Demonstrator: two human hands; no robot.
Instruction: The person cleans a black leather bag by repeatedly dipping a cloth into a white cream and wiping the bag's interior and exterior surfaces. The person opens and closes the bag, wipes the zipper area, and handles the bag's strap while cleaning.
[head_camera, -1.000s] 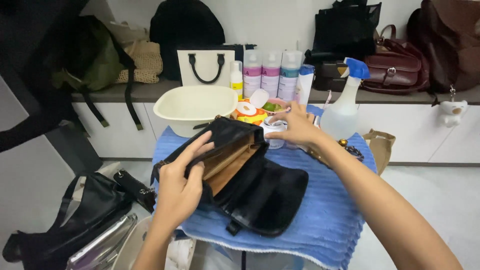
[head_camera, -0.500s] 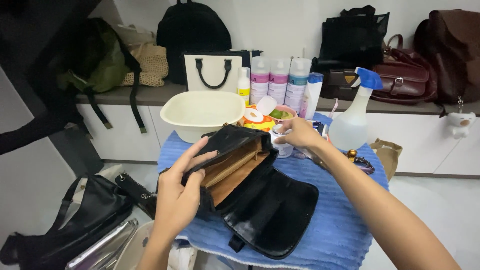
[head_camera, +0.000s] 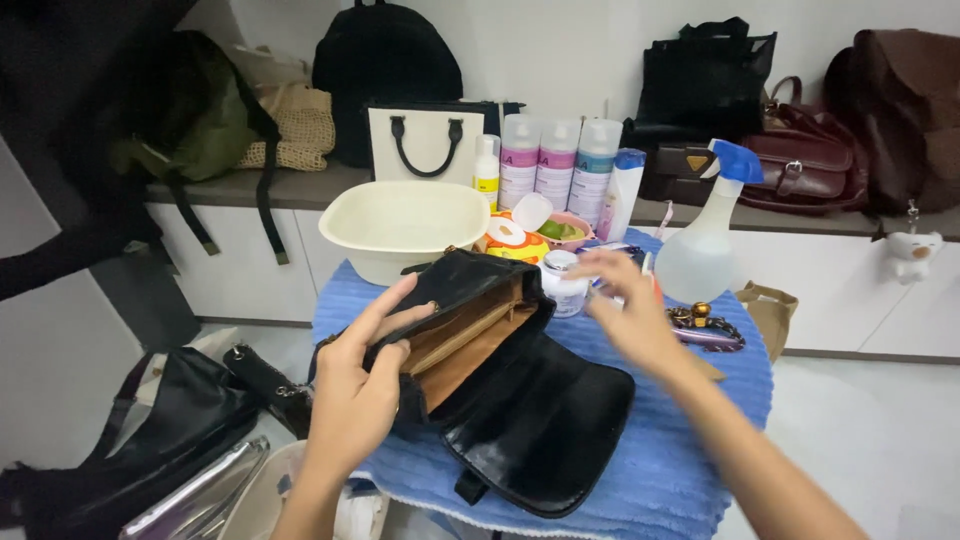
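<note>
A black leather handbag lies open on a blue towel, its flap folded down toward me and its tan lining showing. My left hand grips the bag's near left edge, fingers spread over the opening. My right hand hovers blurred just right of the bag, fingers apart, holding nothing, close to a small white jar.
A cream basin, three tall pump bottles, a spray bottle and small containers crowd the table's far side. Bags line the shelf behind. A black bag lies on the floor at left.
My right hand has pulled back from the items at the table's far side toward the handbag. My left hand has kept its hold on the bag.
</note>
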